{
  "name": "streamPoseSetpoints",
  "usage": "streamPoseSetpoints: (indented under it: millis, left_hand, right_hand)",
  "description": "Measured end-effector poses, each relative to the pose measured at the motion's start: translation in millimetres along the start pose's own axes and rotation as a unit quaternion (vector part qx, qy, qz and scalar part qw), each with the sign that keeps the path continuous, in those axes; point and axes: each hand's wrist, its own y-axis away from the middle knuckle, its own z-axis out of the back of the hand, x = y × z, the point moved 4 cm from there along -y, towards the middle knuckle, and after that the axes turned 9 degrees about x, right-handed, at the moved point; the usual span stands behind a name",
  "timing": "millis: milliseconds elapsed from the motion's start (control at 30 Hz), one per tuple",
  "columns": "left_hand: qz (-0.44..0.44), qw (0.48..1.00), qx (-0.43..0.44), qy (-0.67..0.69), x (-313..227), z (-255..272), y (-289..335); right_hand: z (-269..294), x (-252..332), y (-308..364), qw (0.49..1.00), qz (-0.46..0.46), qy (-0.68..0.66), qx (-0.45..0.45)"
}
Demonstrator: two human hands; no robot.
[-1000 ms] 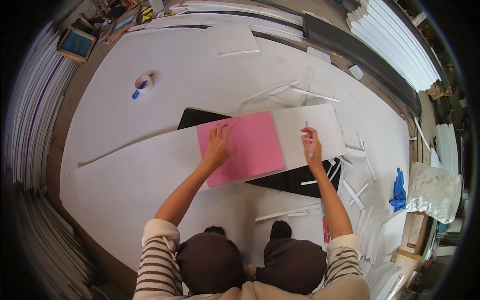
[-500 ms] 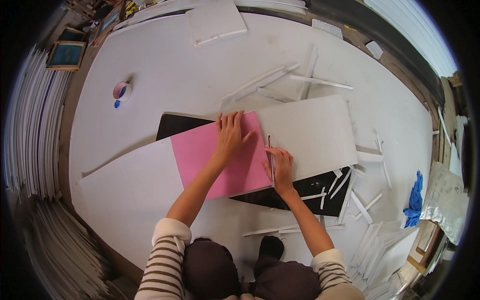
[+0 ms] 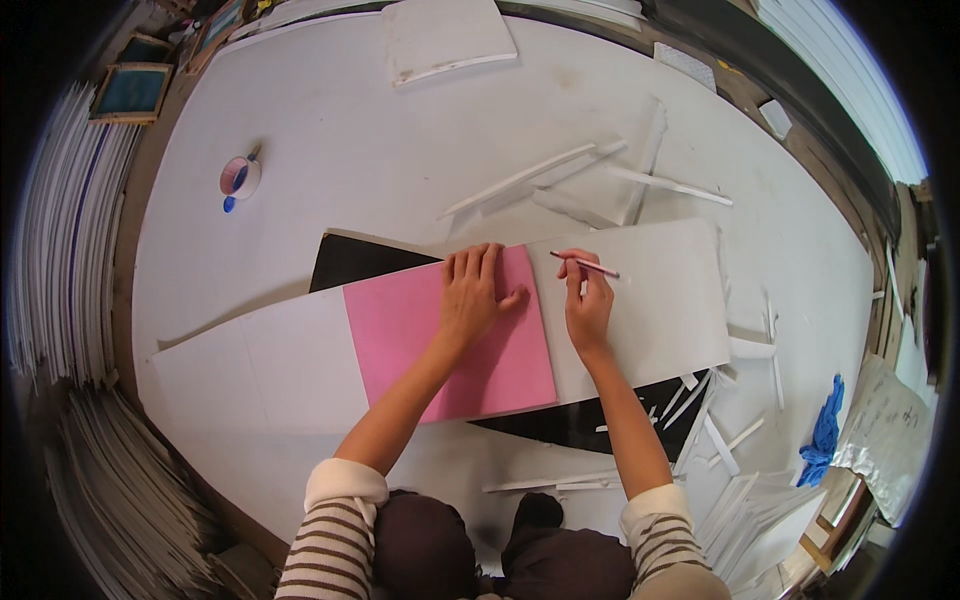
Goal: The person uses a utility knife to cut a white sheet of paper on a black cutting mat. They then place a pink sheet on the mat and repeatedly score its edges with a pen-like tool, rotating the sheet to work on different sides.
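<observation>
A square pink board (image 3: pixel 400 345) lies on a long off-white sheet (image 3: pixel 665 300). My left hand (image 3: pixel 474 298) rests on the pink board near its upper right part, fingers stretched out and thumb apart. To the right of the board's edge, my right hand (image 3: pixel 588 305) is closed round a slim dark pencil (image 3: pixel 598 266), held slanting over the off-white sheet. Whether its tip touches the sheet I cannot tell. Beneath the sheet, a black board (image 3: pixel 545 428) shows at lower middle and upper left.
Narrow white offcut strips (image 3: pixel 520 178) are scattered beyond the sheet and at its right. A white cup (image 3: pixel 240 178) with blue inside stands at left. Blue crumpled cloth or glove (image 3: pixel 822 435) lies at right. Stacks of sheets (image 3: pixel 75 240) line the left; a white panel (image 3: pixel 450 38) lies at the back.
My right hand has lifted away from the pink board's right edge and moved up and right, the pencil turning from upright to slanting. My left hand stays on the pink board.
</observation>
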Motion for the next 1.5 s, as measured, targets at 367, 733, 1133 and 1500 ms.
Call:
streamPoseSetpoints:
  millis: [367, 733, 1133, 1500]
  left_hand:
    - [-0.006, 1.0, -0.009, 0.003, 1.6, -0.2, 0.4]
    - [-0.021, 0.999, -0.015, 0.02, -2.3, 1.1, 0.2]
    - [-0.038, 0.999, -0.021, 0.001, -3.4, 1.0, 0.2]
    - [-0.027, 1.0, -0.008, -0.006, -8.1, 4.8, 0.1]
  right_hand:
    - [-27.9, -19.7, -21.5, 0.996, 0.07, 0.039, 0.047]
    - [-29.4, -23.8, -17.3, 0.992, 0.102, 0.058, 0.055]
    - [-31.3, -19.8, -29.9, 0.994, 0.09, 0.04, 0.051]
    - [-10.2, -13.2, 26.4, 0.988, 0.105, 0.071, 0.091]
